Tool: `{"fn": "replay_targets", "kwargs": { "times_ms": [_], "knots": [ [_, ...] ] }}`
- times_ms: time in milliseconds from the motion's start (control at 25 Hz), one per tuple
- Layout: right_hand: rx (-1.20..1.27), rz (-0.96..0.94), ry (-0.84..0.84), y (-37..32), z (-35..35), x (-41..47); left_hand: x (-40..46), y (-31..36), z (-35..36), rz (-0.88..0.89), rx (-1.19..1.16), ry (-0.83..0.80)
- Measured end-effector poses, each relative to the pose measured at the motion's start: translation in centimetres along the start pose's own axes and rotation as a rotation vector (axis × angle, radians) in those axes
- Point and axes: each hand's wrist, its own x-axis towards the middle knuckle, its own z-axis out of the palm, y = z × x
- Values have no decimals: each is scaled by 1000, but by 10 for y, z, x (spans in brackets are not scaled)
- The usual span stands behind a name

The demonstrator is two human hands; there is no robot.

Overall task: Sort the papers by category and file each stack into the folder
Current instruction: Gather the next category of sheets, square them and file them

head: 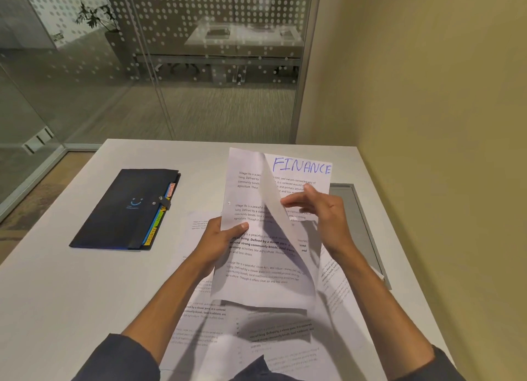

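Observation:
My left hand (221, 238) grips a small stack of printed papers (256, 269) by its left edge, thumb on top, and holds it above the table. The front sheet (248, 186) is peeled partly leftward, baring a sheet headed FINANCE (302, 166) in blue handwriting. My right hand (319, 209) reaches behind the lifted sheet with straight fingers touching the Finance page. More printed papers (256, 338) lie loose on the table under my hands. A dark expanding folder (125, 209) with coloured tabs, one reading SPORTS, lies closed at the left.
The white table (71, 295) ends at a yellow wall on the right and a glass partition at the far edge. A grey recessed panel (359, 218) sits in the tabletop to the right of the papers.

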Motion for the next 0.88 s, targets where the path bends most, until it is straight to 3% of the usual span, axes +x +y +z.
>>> {"fn": "replay_targets", "kwargs": {
  "times_ms": [120, 200, 320, 400, 600, 800, 880],
  "knots": [
    [-132, -47, 124, -4, 0, 7, -1, 0, -2, 14, 4, -10],
    [-377, -67, 173, -5, -6, 13, -1, 0, -3, 21, 13, -18],
    [-821, -26, 113, -7, -13, 21, -3, 1, -2, 27, 26, -26],
    [-960, 8, 83, -8, -17, 26, -3, 1, -2, 31, 39, -30],
    [-1068, 46, 103, -11, -23, 28, -2, -1, -4, 36, 53, -36],
    [-1110, -102, 172, -3, -23, 24, -1, 1, -6, 42, 40, -17],
    [-1068, -261, 248, 1, -22, 23, -1, 2, -6, 44, 30, -12]
  ]
}}
